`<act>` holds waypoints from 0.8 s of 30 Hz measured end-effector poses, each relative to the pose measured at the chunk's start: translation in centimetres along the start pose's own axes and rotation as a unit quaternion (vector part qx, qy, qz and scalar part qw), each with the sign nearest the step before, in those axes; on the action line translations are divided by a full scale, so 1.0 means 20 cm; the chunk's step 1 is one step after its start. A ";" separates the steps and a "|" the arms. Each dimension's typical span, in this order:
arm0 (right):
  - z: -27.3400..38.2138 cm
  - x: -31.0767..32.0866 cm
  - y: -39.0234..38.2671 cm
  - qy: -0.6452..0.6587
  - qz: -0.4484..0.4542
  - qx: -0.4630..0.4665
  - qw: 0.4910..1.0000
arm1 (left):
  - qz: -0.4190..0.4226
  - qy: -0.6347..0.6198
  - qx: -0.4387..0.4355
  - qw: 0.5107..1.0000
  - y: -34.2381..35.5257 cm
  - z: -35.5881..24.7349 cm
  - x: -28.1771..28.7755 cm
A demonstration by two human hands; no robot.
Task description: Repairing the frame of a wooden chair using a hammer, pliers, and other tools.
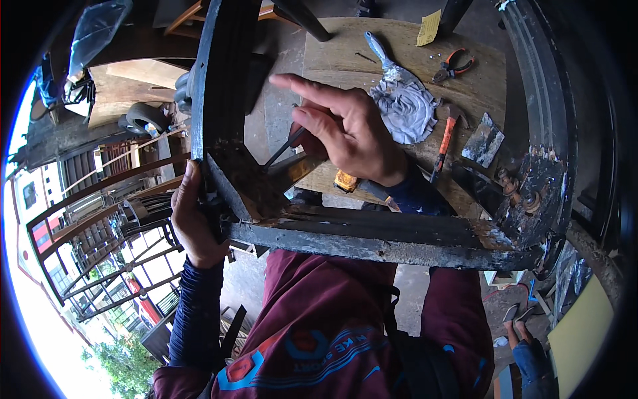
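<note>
- Shirt (319, 286): maroon, with short sleeves; a print of blue and red hexagons, blue stripes and lettering crosses the front (it reads upside down from here).
- Marks (448, 348): small, light blue — one on the right sleeve.
- Left undersleeve (199, 312): dark navy, close-fitting, bunched into fine ridges toward the wrist.
- Right undersleeve (419, 193): the same navy — flecked pale near the cuff.
- Strap (419, 366): black, over the shirt's right side.
- Left hand (196, 223), right hand (362, 139): bare.

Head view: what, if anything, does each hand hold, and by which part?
The left hand grips the dark frame at its lower left corner; the right hand seems to hold a slim dark rod, gripped part hidden.
</note>
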State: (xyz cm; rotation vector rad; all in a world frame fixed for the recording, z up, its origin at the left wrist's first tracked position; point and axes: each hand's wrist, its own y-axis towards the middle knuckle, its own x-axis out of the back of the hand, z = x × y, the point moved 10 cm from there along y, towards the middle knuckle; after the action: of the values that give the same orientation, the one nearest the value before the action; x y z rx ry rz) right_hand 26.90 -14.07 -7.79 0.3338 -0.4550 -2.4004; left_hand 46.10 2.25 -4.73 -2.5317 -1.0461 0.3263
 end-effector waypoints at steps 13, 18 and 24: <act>0.05 -0.02 -0.04 -0.078 0.070 0.139 0.985 | 0.062 -0.010 0.008 0.998 0.02 0.03 0.08; 0.02 -0.01 0.01 -0.098 0.064 0.151 0.982 | 0.047 -0.009 0.017 0.999 0.02 0.02 0.07; 0.16 0.00 -0.02 -0.246 -0.044 0.036 0.968 | 0.080 -0.022 0.008 0.997 0.02 0.02 0.03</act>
State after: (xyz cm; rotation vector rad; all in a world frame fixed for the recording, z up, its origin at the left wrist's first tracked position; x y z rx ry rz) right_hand 25.59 -12.98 -5.01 -0.2281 -0.7611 -2.5510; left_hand 46.59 2.56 -5.29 -2.6103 -0.8551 0.4343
